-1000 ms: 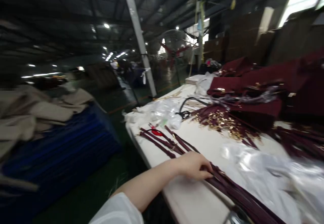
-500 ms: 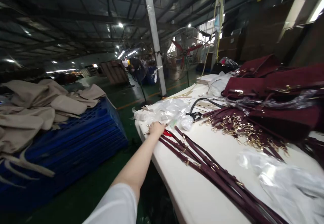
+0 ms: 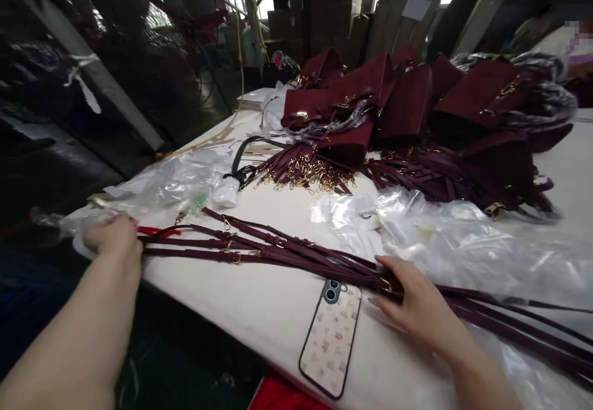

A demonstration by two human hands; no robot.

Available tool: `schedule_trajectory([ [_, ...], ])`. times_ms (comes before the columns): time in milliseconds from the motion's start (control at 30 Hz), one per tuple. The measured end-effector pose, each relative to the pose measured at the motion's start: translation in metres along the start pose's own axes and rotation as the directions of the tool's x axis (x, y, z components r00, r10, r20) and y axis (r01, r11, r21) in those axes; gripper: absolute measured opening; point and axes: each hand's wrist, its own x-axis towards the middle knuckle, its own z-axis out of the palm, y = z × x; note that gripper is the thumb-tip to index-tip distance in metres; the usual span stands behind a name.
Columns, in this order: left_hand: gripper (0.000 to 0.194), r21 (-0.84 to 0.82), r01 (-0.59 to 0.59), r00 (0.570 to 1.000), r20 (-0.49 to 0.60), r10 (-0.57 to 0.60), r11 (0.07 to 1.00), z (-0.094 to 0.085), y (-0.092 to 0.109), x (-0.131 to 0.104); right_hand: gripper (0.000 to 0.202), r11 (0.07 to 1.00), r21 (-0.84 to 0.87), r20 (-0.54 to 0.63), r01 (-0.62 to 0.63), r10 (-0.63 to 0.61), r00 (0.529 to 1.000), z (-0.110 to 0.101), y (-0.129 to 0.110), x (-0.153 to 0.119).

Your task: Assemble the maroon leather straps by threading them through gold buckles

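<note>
Burgundy leather straps (image 3: 287,251) lie in a long bundle across the white surface (image 3: 259,311), running from the left-centre of the frame down to the lower right edge, with small gold buckles along them. The left hand (image 3: 113,237) rests at the left end of the bundle, palm down at the surface's edge, its fingers curled over the strap ends; whether it pinches them cannot be told. A red bit (image 3: 155,231) shows just beside its fingers. The right hand (image 3: 417,302) lies lower centre-right, fingers spread and flat, fingertips pressing on the straps without closing around them. A phone (image 3: 331,338) in a pale patterned case lies face down just left of that hand, touching the straps at its top end. Clear plastic bags (image 3: 445,246) are heaped in the right half of the frame behind the straps, and more crumpled plastic (image 3: 171,181) sits at centre-left. Farther back, in the upper centre, burgundy bags (image 3: 407,98) are piled, with a heap of gold-clipped straps (image 3: 303,169) in front of them.
</note>
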Motion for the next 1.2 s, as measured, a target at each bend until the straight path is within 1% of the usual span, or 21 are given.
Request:
schedule_trajectory([
  [33,0.067,-0.044,0.017,0.987,-0.16,-0.023,0.999,0.002,0.004,-0.004,0.055,1.0,0.018,-0.041,0.012,-0.011,0.999,-0.004,-0.001,0.0],
  [67,0.057,-0.113,0.013,0.932,-0.358,-0.053,0.994,0.007,0.012,-0.008,0.049,0.999,0.042,-0.089,0.011,-0.007,0.996,-0.009,-0.003,-0.001],
  [100,0.047,-0.179,-0.012,0.842,-0.532,-0.087,0.984,0.015,0.022,-0.013,0.043,0.997,0.074,-0.141,-0.007,0.018,0.99,-0.014,-0.005,-0.001],
  [167,0.032,-0.3,-0.195,0.683,-0.725,-0.091,0.934,0.038,0.052,-0.029,0.033,0.981,0.176,-0.233,-0.083,0.123,0.965,-0.022,-0.011,-0.003],
  [233,0.028,-0.264,-0.38,0.774,-0.616,0.148,0.886,0.069,0.092,-0.054,0.029,0.93,0.33,-0.269,-0.162,0.258,0.928,-0.027,-0.017,-0.005],
  [267,0.023,-0.298,-0.472,0.81,-0.519,0.274,0.83,0.085,0.113,-0.07,0.029,0.888,0.42,-0.26,-0.188,0.316,0.912,-0.027,-0.019,-0.007],
  [333,0.019,-0.309,-0.53,0.837,-0.339,0.43,0.789,0.119,0.155,-0.106,0.029,0.787,0.586,-0.205,-0.194,0.376,0.904,-0.026,-0.022,-0.01],
  [367,0.015,-0.291,-0.568,0.823,-0.212,0.527,0.77,0.135,0.173,-0.125,0.031,0.741,0.648,-0.166,-0.178,0.366,0.916,-0.025,-0.023,-0.011],
  [433,0.009,-0.364,-0.61,0.757,-0.007,0.653,0.704,0.165,0.204,-0.161,0.04,0.682,0.72,-0.09,-0.129,0.276,0.957,-0.022,-0.022,-0.013],
  [500,0.011,-0.433,-0.608,0.671,0.168,0.723,0.665,0.191,0.225,-0.189,0.054,0.661,0.743,-0.016,-0.107,0.177,0.984,-0.018,-0.021,-0.013],
  [567,0.01,-0.449,-0.617,0.57,0.313,0.76,0.647,0.213,0.239,-0.208,0.056,0.672,0.725,0.035,-0.151,0.183,0.983,-0.016,-0.021,-0.012],
  [667,0.009,-0.471,-0.638,0.433,0.434,0.79,0.609,0.229,0.249,-0.217,0.045,0.713,0.646,0.016,-0.273,0.344,0.939,-0.016,-0.023,-0.009],
  [733,0.011,-0.5,-0.648,0.375,0.447,0.812,0.574,0.229,0.248,-0.212,0.044,0.694,0.641,-0.05,-0.328,0.464,0.884,-0.02,-0.024,-0.006],
  [833,0.034,-0.373,-0.724,0.377,0.491,0.785,0.581,0.224,0.239,-0.195,0.047,0.614,0.726,-0.178,-0.309,0.603,0.778,-0.028,-0.023,-0.002],
  [900,0.033,-0.202,-0.788,0.377,0.589,0.715,0.581,0.223,0.231,-0.183,0.045,0.589,0.761,-0.231,-0.273,0.639,0.734,-0.033,-0.021,-0.002],
  [967,0.023,-0.112,-0.839,0.321,0.687,0.652,0.532,0.225,0.225,-0.175,0.041,0.578,0.777,-0.248,-0.25,0.646,0.722,-0.036,-0.02,-0.003],
  [1033,0.017,-0.103,-0.869,0.263,0.733,0.628,0.484,0.23,0.222,-0.171,0.038,0.57,0.784,-0.225,-0.245,0.629,0.745,-0.037,-0.019,-0.005],
  [1067,0.016,-0.108,-0.872,0.251,0.739,0.626,0.477,0.232,0.222,-0.171,0.038,0.575,0.78,-0.214,-0.249,0.618,0.757,-0.037,-0.018,-0.006],
  [1100,0.017,-0.105,-0.865,0.261,0.74,0.62,0.49,0.234,0.222,-0.171,0.039,0.587,0.767,-0.204,-0.26,0.607,0.768,-0.037,-0.017,-0.008],
  [1133,0.018,-0.091,-0.848,0.294,0.739,0.607,0.522,0.235,0.222,-0.172,0.04,0.604,0.748,-0.197,-0.274,0.597,0.778,-0.037,-0.017,-0.009],
  [1200,0.02,-0.041,-0.79,0.396,0.728,0.559,0.612,0.236,0.224,-0.173,0.04,0.647,0.702,-0.214,-0.297,0.59,0.779,-0.037,-0.017,-0.012],
])
